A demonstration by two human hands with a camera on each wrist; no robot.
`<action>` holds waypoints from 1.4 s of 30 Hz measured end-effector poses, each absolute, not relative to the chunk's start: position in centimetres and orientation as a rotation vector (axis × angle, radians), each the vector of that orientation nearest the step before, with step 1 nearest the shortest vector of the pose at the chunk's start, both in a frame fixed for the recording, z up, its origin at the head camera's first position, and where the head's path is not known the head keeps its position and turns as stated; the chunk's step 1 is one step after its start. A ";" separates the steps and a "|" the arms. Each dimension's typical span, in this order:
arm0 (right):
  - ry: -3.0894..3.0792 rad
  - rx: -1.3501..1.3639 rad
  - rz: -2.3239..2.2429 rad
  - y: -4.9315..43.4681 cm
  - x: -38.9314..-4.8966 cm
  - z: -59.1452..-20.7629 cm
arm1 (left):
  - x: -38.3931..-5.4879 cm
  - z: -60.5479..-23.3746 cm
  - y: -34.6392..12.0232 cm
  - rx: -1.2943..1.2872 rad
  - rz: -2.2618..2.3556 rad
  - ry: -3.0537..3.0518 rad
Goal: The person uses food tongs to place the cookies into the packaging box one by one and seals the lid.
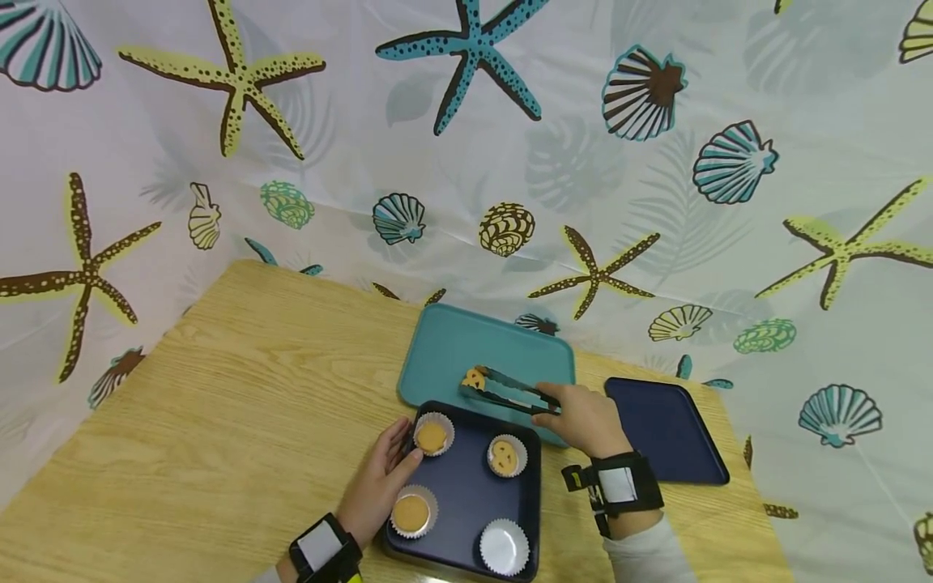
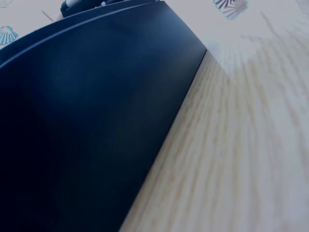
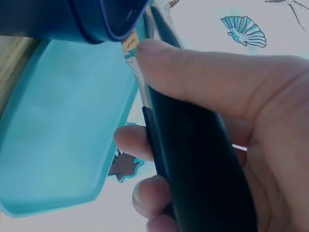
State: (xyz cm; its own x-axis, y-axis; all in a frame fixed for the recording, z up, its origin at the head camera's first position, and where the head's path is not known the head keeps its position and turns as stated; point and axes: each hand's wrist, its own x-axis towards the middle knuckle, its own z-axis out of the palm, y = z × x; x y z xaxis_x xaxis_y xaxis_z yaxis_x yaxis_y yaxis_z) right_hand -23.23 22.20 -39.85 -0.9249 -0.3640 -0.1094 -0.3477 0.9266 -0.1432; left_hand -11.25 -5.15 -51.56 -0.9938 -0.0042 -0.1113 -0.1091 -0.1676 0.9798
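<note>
My right hand (image 1: 586,419) grips black-handled tongs (image 3: 193,154), whose tips pinch a pretzel-shaped cookie (image 1: 474,378) over the teal tray (image 1: 445,344). With the thumb over the rim and fingers along the outer wall, my left hand (image 1: 377,479) holds the left side of a dark blue baking pan (image 1: 466,502). Inside the pan stand paper baking cups. Round cookies lie in the far left cup (image 1: 446,419) and near left cup (image 1: 432,495); a pretzel-shaped one is in the far right cup (image 1: 521,448). The near right cup (image 1: 504,547) shows its white bottom. The left hand is out of sight in its wrist view.
A smaller navy tray (image 1: 666,429) lies to the right of my right wrist. All of it stands on a wooden table (image 1: 240,405), with a wide stretch of tabletop at the left. A seashell-patterned cloth (image 1: 452,162) hangs behind and beside the table.
</note>
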 end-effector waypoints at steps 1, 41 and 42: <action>2.963 -0.548 -0.187 22.2 -23.1 -39.8 | -11.3 -51.5 -5.2 -0.137 2.344 1.978; 2.623 -0.164 -0.314 30.4 -8.8 -36.7 | -10.9 -51.7 -5.1 -0.064 2.348 2.034; 2.605 -0.189 -0.346 30.6 -8.6 -36.8 | -10.8 -51.6 -5.0 -0.064 2.346 2.038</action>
